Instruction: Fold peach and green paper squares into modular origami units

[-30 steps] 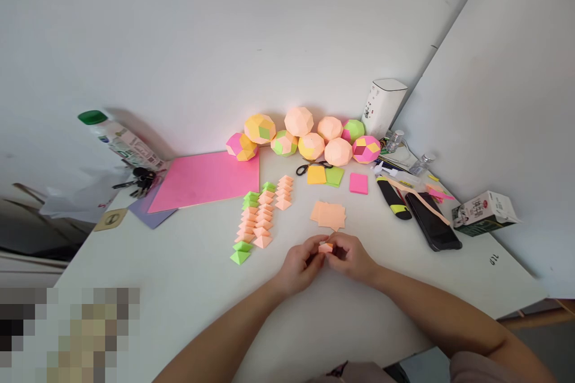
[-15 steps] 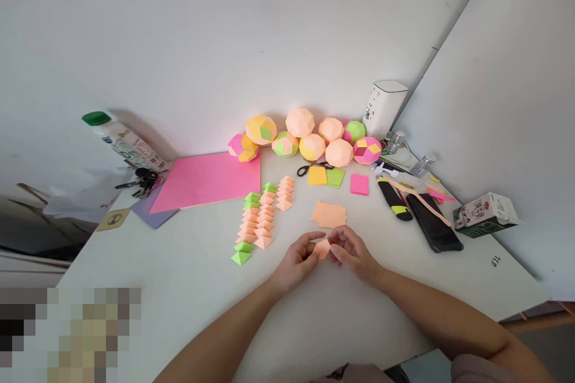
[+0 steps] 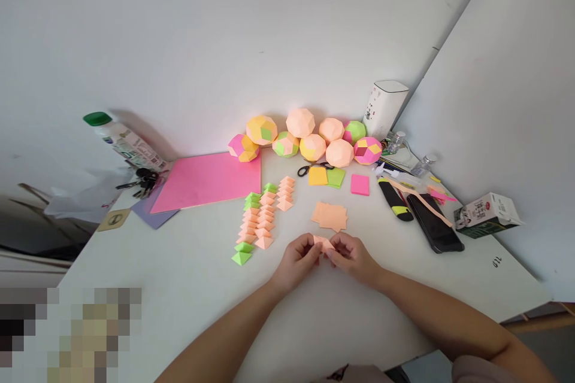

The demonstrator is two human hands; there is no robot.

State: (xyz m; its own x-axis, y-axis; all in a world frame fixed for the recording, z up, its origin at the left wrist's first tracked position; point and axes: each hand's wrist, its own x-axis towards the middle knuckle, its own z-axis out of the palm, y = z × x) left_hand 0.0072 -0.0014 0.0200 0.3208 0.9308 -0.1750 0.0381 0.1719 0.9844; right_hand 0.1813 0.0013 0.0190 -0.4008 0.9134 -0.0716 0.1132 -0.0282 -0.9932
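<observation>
We held a folded peach paper piece [image 3: 323,242] over the table [image 3: 188,275], the fingers of our left hand [image 3: 297,260] and right hand [image 3: 354,255] clamped on its two sides. Just beyond lay overlapping peach paper squares [image 3: 332,216], with rows of folded paper pyramids [image 3: 264,242] to the left.

Counter [image 3: 193,287], back to front

Paper balls [image 3: 300,123] sit along the back wall [image 3: 193,42]. Before them lie scissors [image 3: 303,172] and note pads [image 3: 360,185]; nearer, paper squares [image 3: 333,216] rest just beyond the left hand [image 3: 299,260] and right hand [image 3: 354,255], a folded paper [image 3: 326,243] between the two. Left of the hands run columns of folded pieces [image 3: 264,242]; farther left, a sheet [image 3: 211,179], then keys [image 3: 146,178] and a bottle [image 3: 130,143]. To the right: a cutter [image 3: 395,200], a phone [image 3: 433,227], then a carton [image 3: 487,215].
</observation>
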